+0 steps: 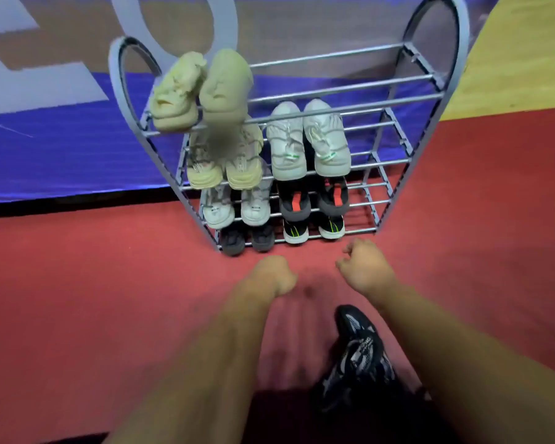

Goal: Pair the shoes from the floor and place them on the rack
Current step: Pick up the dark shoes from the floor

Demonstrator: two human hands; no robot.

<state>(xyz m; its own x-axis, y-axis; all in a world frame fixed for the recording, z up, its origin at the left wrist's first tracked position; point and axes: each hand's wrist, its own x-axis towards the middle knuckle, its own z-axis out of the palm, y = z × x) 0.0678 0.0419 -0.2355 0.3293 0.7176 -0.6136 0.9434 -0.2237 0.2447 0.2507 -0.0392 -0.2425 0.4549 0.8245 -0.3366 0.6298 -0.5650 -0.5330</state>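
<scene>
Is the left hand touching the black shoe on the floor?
Apart. The head view shows bare red carpet between the left hand and the black shoe, which lies nearer the right forearm.

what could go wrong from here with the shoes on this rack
1. The beige pair on the top shelf sticks out past the front bar of the rack. A bump to the rack could tip the pair off.
2. One black shoe is on the floor under the right arm, with no mate in view. It may get stepped on or be left unpaired. Whether it is being worn is unclear.
</scene>
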